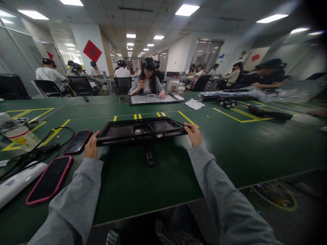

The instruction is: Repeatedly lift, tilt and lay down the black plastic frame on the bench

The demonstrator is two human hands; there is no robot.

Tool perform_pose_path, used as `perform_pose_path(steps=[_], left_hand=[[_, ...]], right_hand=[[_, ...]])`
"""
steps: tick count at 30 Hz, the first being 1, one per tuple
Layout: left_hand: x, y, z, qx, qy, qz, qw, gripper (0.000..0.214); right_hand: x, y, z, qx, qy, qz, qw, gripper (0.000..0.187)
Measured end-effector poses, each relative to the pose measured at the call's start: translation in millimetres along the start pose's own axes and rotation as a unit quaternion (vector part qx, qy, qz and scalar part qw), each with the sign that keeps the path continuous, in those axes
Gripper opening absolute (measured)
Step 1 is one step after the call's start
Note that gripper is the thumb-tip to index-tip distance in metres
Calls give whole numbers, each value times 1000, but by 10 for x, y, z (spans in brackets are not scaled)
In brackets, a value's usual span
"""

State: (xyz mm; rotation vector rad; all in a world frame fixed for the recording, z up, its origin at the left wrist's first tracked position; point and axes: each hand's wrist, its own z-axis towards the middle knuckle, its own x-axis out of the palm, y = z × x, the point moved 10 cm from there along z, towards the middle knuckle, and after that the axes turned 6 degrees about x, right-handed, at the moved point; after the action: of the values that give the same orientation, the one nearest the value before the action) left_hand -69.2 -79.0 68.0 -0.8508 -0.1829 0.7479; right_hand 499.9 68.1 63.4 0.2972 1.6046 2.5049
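Observation:
A wide black rectangular frame (117, 131), shallow like a tray and with a squarish opening in its middle, is held tilted above the green table. My left hand (92, 145) grips its left end, thumb up along the edge. At the opposite end, my right hand (193, 134) pinches the right corner between thumb and fingers. Below the frame's near edge lies a small black cylindrical piece (150, 159) on the table; its far part is hidden in shadow. Close to my left hand rests a phone in a red case (77, 142).
Another red-cased phone (49, 180), a white power bank (20, 183), black cables and a drink cup (21, 136) lie at left. Across the green table (143, 200), a person handles a framed panel (143, 99). Plastic-wrapped parts (227, 94) and a tissue (195, 103) are at far right.

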Motion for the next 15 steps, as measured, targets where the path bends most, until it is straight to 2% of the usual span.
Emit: perform_pose_path(steps=[7,15], left_hand=[[51,-79,-35,2,26,18,999,52],[40,-143,-62,18,36,56,998,55]], right_hand=[[-36,26,1,-8,-10,3,1000,33],[-7,-11,15,-1,6,-14,1000,35]])
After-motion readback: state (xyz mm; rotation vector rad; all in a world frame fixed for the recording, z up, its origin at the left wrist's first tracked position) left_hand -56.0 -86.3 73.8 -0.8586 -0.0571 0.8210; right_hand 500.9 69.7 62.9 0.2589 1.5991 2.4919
